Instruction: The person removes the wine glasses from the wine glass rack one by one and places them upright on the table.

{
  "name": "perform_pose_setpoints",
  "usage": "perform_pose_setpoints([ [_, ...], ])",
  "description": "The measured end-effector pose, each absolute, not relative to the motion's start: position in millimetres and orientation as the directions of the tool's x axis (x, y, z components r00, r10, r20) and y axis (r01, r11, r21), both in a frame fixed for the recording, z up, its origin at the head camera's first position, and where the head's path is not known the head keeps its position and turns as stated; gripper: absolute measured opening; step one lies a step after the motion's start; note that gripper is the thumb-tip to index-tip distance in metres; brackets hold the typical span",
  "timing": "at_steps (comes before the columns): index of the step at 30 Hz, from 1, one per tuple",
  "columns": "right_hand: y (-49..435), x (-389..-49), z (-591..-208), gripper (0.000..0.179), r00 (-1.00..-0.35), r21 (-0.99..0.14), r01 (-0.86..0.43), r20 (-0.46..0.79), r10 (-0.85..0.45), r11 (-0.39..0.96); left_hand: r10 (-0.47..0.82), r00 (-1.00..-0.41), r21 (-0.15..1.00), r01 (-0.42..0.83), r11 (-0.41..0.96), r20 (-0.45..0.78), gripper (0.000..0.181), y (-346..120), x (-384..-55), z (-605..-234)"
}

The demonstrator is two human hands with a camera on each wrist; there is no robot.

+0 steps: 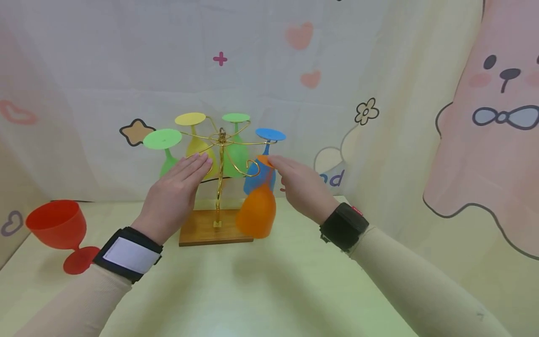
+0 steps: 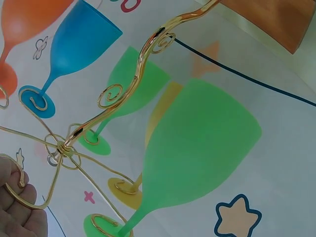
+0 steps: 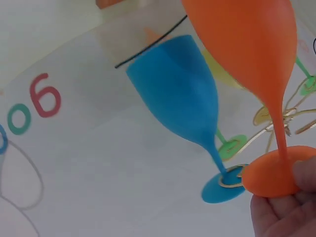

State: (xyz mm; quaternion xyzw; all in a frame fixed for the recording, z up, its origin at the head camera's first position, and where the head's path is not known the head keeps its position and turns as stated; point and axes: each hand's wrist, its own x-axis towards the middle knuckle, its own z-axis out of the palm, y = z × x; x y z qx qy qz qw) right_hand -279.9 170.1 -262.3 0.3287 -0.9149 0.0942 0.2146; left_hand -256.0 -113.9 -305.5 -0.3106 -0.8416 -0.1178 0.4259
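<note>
Head view: clock positions are read about the hub (image 1: 222,136) of the gold metal stand. Nearest are two cream sleeves (image 1: 71,304), each ending at a black wrist band (image 1: 344,227). The left hand (image 1: 172,194) lies between seven and eight o'clock; its thumb and fingertips pinch the curled end of a gold wire arm (image 2: 55,177). The right hand (image 1: 303,187) lies at four o'clock, well apart from the left; its thumb and fingers pinch the round foot of an orange plastic goblet (image 1: 258,213). This goblet is inverted, bowl downward, at five o'clock. A curled gold hook (image 1: 253,167) lies beside its foot; contact between the two cannot be determined.

At eight o'clock, a red plastic goblet (image 1: 56,227) stands mouth upward on the pale yellow tabletop (image 1: 236,299). At six o'clock, a twisted gold post (image 1: 219,187) rises from a rectangular brown wooden base (image 1: 200,229).

Four goblets hang inverted by their feet from the wire arms: a light green plastic goblet (image 1: 163,139) at nine o'clock, a yellow plastic goblet (image 1: 195,145) at ten, a second green goblet (image 1: 236,152) between one and two, and a blue plastic goblet (image 1: 252,183) at three, partly behind the orange one. Farthest is a white printed cloth backdrop (image 1: 139,56), with a pink bear figure (image 1: 488,140) at three o'clock.
</note>
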Motion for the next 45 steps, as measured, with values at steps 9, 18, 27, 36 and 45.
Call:
perform_pose_setpoints([
  [9, 190.4, -286.1, -302.6, 0.041, -0.862, -0.261, -0.471, 0.338, -0.377, 0.843, 0.419, -0.443, -0.065, 0.622, 0.780, 0.792, 0.050, -114.1, -254.9, -305.6],
  [18, 207.9, -292.6, -360.8, 0.025, -0.954, -0.592, -0.300, 0.163, -0.253, 0.749, 0.417, -0.443, -0.062, 0.624, 0.779, 0.794, 0.049, -113.9, -255.6, -304.9],
  [27, 200.2, -285.7, -396.7, 0.025, -0.957, -0.873, -0.003, -0.139, -0.253, 0.488, 0.428, -0.509, -0.020, 0.627, 0.779, 0.747, 0.052, -115.9, -254.9, -307.0],
  [36, 181.9, -268.8, -410.6, 0.038, -0.859, -0.954, 0.176, -0.270, -0.435, 0.244, 0.549, -0.577, -0.007, 0.685, 0.729, 0.605, 0.081, -128.1, -243.5, -301.2],
  [45, 176.9, -266.9, -410.9, 0.042, -0.834, -0.949, 0.250, -0.311, -0.455, 0.191, 0.696, -0.454, -0.078, 0.805, 0.588, 0.557, 0.099, -119.5, -214.6, -317.6],
])
